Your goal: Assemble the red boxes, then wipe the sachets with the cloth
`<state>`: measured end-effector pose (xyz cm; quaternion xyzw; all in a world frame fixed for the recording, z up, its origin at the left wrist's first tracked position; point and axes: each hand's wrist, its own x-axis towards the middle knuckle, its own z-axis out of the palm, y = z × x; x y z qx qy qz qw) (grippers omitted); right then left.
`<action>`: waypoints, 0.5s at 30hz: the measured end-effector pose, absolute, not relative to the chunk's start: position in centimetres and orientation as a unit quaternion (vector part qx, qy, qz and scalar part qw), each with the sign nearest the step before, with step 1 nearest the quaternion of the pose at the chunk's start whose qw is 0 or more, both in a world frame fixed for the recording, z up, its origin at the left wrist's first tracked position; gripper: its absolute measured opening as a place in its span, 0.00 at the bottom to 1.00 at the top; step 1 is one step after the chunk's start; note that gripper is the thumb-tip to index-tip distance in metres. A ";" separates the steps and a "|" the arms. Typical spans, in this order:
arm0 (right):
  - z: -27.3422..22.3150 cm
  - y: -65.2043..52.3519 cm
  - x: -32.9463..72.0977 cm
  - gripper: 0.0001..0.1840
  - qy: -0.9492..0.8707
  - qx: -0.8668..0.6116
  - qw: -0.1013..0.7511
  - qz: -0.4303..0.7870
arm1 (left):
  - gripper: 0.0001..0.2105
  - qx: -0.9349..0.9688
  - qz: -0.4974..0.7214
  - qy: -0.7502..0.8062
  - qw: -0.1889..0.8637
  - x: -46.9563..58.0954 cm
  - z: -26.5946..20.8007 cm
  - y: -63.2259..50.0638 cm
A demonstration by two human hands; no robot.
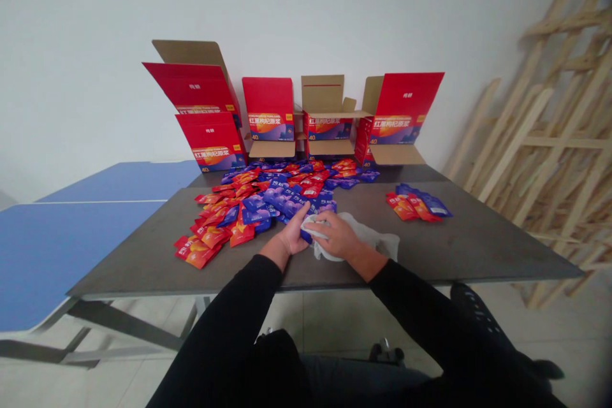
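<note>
While the left hand (294, 234) gripped a blue pouch (305, 237) near the middle of the table's (258, 274) near edge, the right hand (340, 236) was closed on a bunched white cloth (368, 233), its fingers bent toward the left hand. The two hands were close together, and the cloth lay between them and spread out over the table to the right. Fingers and cloth covered much of the pouch, so it was hard to tell whether the cloth was pressed against it.

On the far side of the hands and to their left, a loose pile of red and blue pouches (255, 207) overlapped across the table. A smaller group of red and blue pouches (415, 205) lay well apart from it, to the right. Red cardboard boxes (211, 140) with raised flaps stood in a row along the far edge, before a white wall (335, 13). A blue-topped table (90, 229) stood at the left, and wooden frames (549, 140) leaned at the right.
</note>
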<state>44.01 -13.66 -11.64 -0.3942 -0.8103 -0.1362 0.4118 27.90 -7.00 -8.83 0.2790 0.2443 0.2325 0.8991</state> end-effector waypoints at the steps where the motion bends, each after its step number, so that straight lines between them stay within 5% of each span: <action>1: -11.6 -13.7 43.7 0.13 -0.820 -0.378 0.404 -0.145 | 0.26 0.287 0.224 0.248 0.898 28.0 -9.0 -7.0; 15: -11.4 -13.9 43.5 0.18 -0.781 -0.483 0.388 -0.078 | 0.08 0.318 0.270 0.303 0.857 29.0 -9.6 -7.2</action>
